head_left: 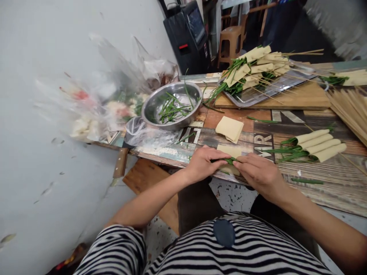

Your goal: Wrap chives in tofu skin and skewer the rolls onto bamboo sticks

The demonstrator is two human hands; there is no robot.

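Observation:
My left hand [207,162] and my right hand [259,173] meet at the table's front edge, fingers closed on a small bunch of green chives [229,160]. Under the bunch lies a pale yellow tofu sheet [225,149], partly hidden by my fingers. Just beyond it rests a stack of square tofu sheets [230,128]. To the right of my right hand, several tofu rolls [321,145] filled with chives lie side by side, with a skewer end sticking out at the right.
A steel bowl [172,123] with loose chives stands at left, by plastic bags [114,103]. A metal tray [255,99] of skewered rolls sits on a wooden board [309,97]. Bare skewers [348,110] lie far right. A knife handle [120,162] juts over the left table edge.

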